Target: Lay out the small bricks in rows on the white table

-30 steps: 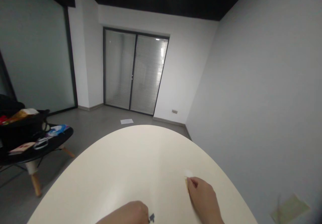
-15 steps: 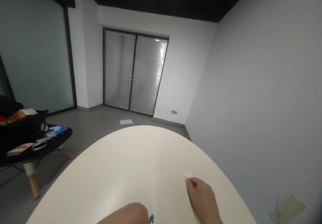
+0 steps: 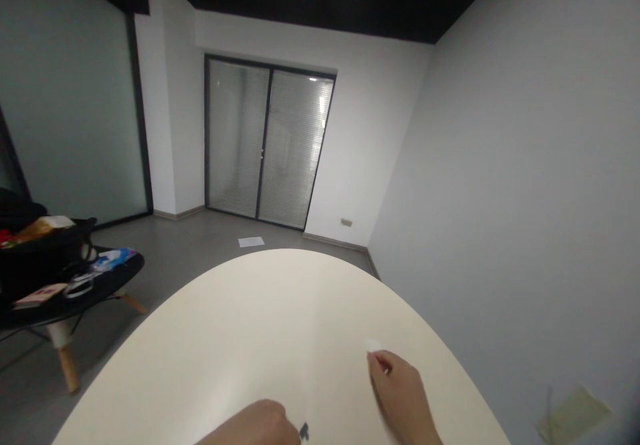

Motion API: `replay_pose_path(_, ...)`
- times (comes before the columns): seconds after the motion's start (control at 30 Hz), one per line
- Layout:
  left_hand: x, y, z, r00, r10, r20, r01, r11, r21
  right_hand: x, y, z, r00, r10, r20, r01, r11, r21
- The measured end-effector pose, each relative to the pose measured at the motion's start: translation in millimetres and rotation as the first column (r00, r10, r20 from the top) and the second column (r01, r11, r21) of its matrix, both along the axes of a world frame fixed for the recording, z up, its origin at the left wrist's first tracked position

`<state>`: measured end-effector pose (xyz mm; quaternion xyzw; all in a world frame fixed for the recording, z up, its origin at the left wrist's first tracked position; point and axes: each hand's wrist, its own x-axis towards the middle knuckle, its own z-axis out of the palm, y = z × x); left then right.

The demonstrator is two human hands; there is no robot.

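A white rounded table top (image 3: 250, 325) fills the lower middle of the view. My left hand (image 3: 247, 426) sits curled at its near edge, next to a small dark object (image 3: 303, 432) at the fingertips. I cannot tell whether the hand grips it. My right hand (image 3: 397, 392) rests on the table with its fingers pinched together. Just beyond those fingertips lies a small white scrap (image 3: 373, 344). Nothing shows between the right fingers.
A low black round table (image 3: 75, 292) at the left holds a black bag, papers and other small items. A sheet of paper (image 3: 251, 242) lies on the grey floor before a glazed door with blinds (image 3: 270, 142). A pale green sheet (image 3: 575, 416) shows at lower right.
The small tan strip under my right fingertips no longer shows, and those fingers sit slightly lower. My left hand and the dark object have shifted a little.
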<state>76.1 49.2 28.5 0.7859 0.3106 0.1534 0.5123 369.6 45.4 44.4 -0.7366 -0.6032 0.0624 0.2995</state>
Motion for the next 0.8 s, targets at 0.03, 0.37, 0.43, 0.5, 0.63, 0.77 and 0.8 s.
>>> replay_pose_path(0.03, 1.7, 0.4, 5.3, 1.0, -0.002, -0.015, 0.002, 1.0, 0.005, -3.4, -0.5, 1.4, 0.999, 0.038, -0.016, -0.038, 0.999, 0.012)
replay_pose_path(0.37, 10.2, -1.0, 13.6, 0.933, 0.359, -0.013, -0.358, 0.927, -0.109, -45.1, -13.1, -3.1, 0.875, 0.479, -0.075, -0.474, 0.878, 0.073)
replay_pose_path(0.43, 11.2, 1.8, 5.7, 0.924, 0.379, 0.049, -0.371, 0.921, -0.123, -51.3, -14.0, -9.6, 0.831, 0.551, -0.073, -0.543, 0.833, 0.102)
replay_pose_path(0.5, 11.4, 4.5, 0.8, 0.918, 0.388, 0.088, -0.375, 0.918, -0.132, -56.3, -13.6, -15.3, 0.781, 0.623, -0.053, -0.613, 0.78, 0.129)
replay_pose_path(0.63, 9.9, 6.7, -2.0, 0.91, 0.398, 0.119, -0.386, 0.916, -0.112, -63.5, -11.1, -20.8, 0.702, 0.711, -0.026, -0.703, 0.699, 0.127)
replay_pose_path(0.77, 10.3, 6.0, -2.3, 0.898, 0.415, 0.145, -0.395, 0.906, -0.15, -67.4, -9.9, -23.2, 0.675, 0.737, -0.031, -0.732, 0.674, 0.105)
replay_pose_path(0.8, 10.7, 6.0, -2.3, 0.894, 0.419, 0.16, -0.394, 0.903, -0.17, -68.1, -9.9, -23.8, 0.676, 0.736, -0.023, -0.731, 0.674, 0.105)
